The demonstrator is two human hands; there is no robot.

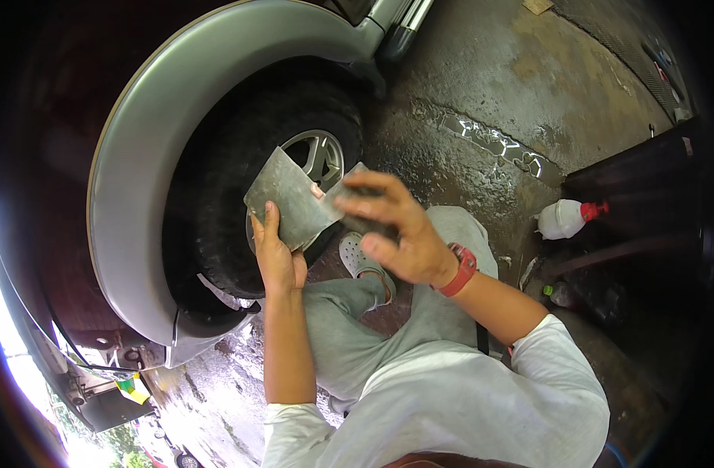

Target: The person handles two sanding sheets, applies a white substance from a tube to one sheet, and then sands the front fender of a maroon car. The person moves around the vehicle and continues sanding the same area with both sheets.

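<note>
My left hand (279, 253) grips a flat, square grey plate (285, 195) by its lower edge, thumb on top and fingers underneath. A small pinkish dab of paste (317, 190) sits at the plate's right edge. My right hand (396, 226), smeared by motion and with a red watch on the wrist, is just right of the plate. Between its fingers and thumb is a thin, flat grey spreader (345, 184), partly hidden by the fingers. The spreader's edge meets or overlaps the plate near the paste; I cannot tell which.
A vehicle's silver wheel arch (135, 179) and its tyre (228, 195) stand close beyond my left hand. The floor (528, 86) is wet. To the right are a white bottle with a red top (561, 219) and a clear bottle with a green cap (561, 294).
</note>
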